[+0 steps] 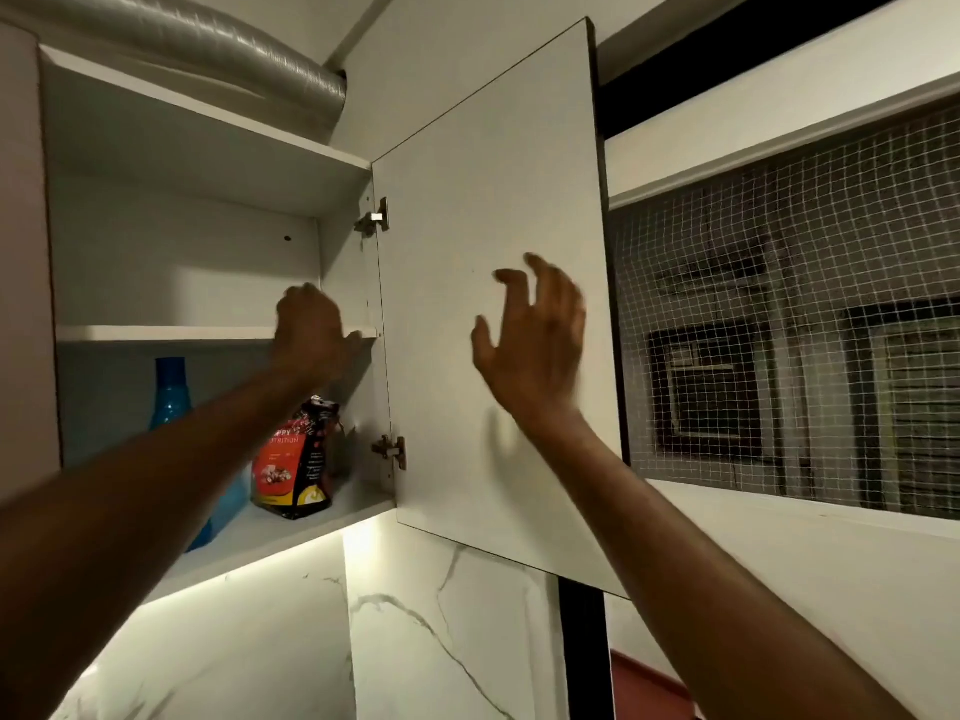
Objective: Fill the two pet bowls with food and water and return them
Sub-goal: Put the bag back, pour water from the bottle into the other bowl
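A red and black bag of pet food [295, 459] stands upright on the bottom shelf of an open white wall cabinet [208, 252]. My left hand [311, 330] is raised in front of the middle shelf edge [156, 333], above the bag, fingers curled; whether it grips anything I cannot tell. My right hand [535, 340] hovers spread in front of the open cabinet door [493, 226], holding nothing. No pet bowls are in view.
A blue plastic bottle [171, 392] stands left of the bag on the same shelf. A silver duct [208, 39] runs above the cabinet. A window with white mesh [779, 330] is to the right. Marble wall [415, 641] lies below.
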